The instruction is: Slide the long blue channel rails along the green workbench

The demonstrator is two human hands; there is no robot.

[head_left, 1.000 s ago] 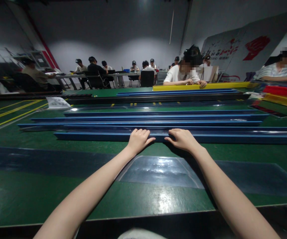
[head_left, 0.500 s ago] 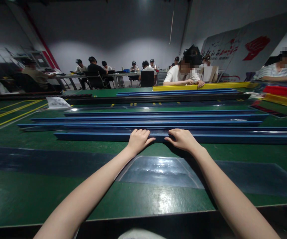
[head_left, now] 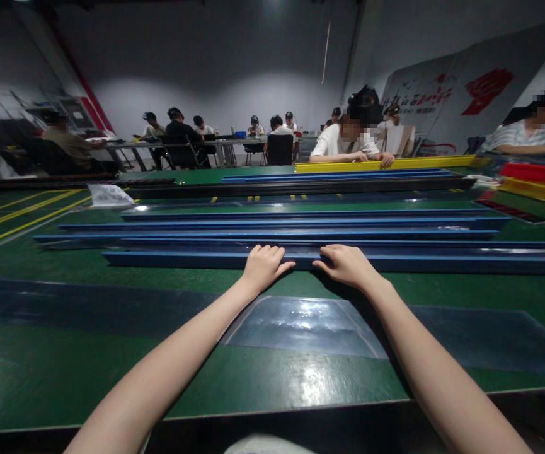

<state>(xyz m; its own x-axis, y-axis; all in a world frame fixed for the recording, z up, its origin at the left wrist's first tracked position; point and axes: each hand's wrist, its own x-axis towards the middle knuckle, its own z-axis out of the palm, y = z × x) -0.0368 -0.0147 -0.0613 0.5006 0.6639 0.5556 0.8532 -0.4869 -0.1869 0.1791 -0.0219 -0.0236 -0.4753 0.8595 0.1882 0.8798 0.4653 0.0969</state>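
Note:
A long blue channel-shaped strip (head_left: 196, 260) lies across the table right before me. My left hand (head_left: 263, 268) is closed over its near wall, fingers curled inside and thumb along the front face. A short gap to the right, my right hand (head_left: 345, 263) grips the same wall in the same way, its thumb pointing toward the left one. The fingertips of both hands are hidden behind the wall. On my side of the strip, a clear plastic sheet (head_left: 300, 325) lies flat between my forearms.
More blue strips (head_left: 87, 238) lie parallel beyond, then a black strip (head_left: 300, 187). Across the green table (head_left: 234, 384), a co-worker (head_left: 343, 146) has both hands at a yellow strip (head_left: 423, 162). Red (head_left: 534, 171) and yellow trays (head_left: 537, 188) stand at the right.
My hands and the blue strip look the same. Across the table, the yellow strip's left end and the co-worker's hand on it have shifted slightly to the right.

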